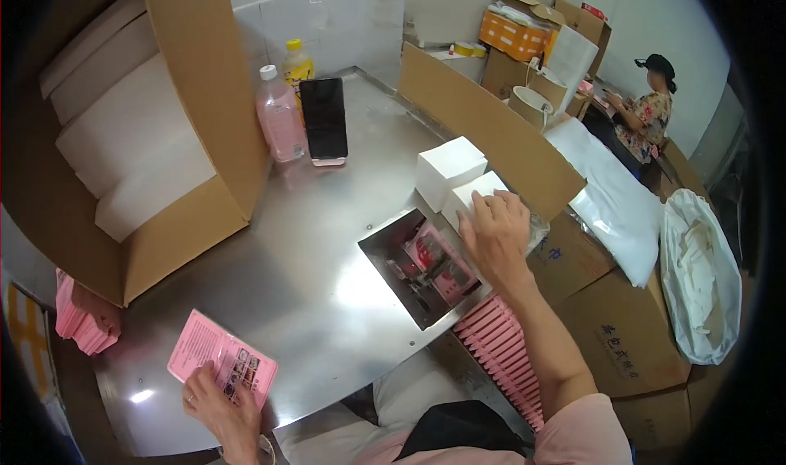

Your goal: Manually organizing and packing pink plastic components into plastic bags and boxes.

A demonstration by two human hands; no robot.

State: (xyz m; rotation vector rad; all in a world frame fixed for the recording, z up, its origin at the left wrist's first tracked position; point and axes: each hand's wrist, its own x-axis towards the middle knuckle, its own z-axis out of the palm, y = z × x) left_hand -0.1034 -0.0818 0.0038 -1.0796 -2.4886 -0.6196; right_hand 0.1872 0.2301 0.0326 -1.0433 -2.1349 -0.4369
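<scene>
At the near left of the metal table, my left hand (pixel 219 408) has its fingers on a flat pink printed packet (pixel 221 354), gripping its near edge. My right hand (pixel 498 232) reaches across to the right side, its fingers bent over the top of a white block (pixel 475 196). A second white block (pixel 450 170) stands just beyond, beside the first. Right in front of these lies a square opening (pixel 422 268) in the tabletop, with a pink packet and mechanical parts inside.
A cardboard box (pixel 205 97) holding white blocks stands at left. Bottles (pixel 280 117) and a phone (pixel 323 119) stand at the back. Pink packets (pixel 82 318) are at the left edge; a row of pink packets (pixel 499 358) is below the table's right edge. A person (pixel 647 113) sits far right.
</scene>
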